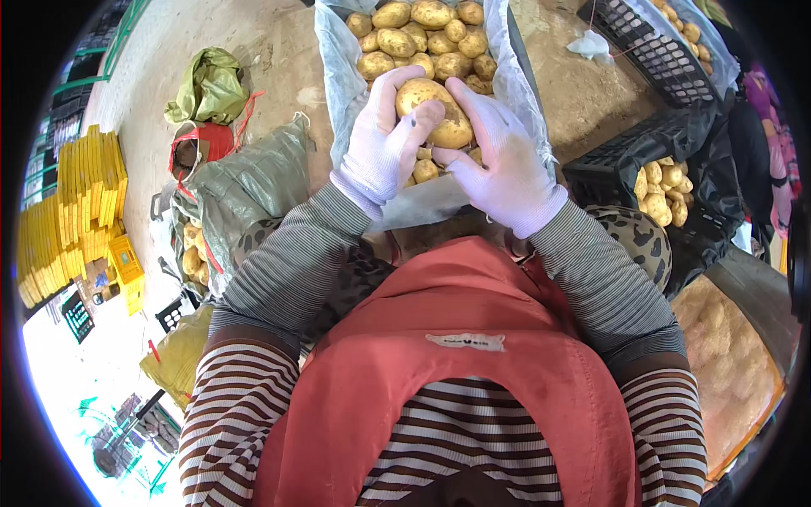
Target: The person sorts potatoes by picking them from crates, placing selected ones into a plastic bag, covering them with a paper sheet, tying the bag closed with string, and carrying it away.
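A large potato [421, 95] with a brown patch on its skin is held between my two gloved hands, over a crate. My left hand [389, 130], in a white knit glove, grips its left side, with the thumb across the front. Against the right side of the potato rest the fingers of my right hand [504, 149], gloved the same way; its thumb points in below. Under my hands stands the crate, lined with a pale plastic sheet [345, 70]. Many loose potatoes [396, 43] fill it, and my hands hide some of those at its near end.
On my left lie a grey woven sack [260, 171], a red bag [215, 141] and a green sack [212, 89]. Yellow crates [92, 184] are stacked beyond. At right are a black-lined crate of potatoes [662, 190], another black crate [659, 57] and a person's gloved hand [757, 95].
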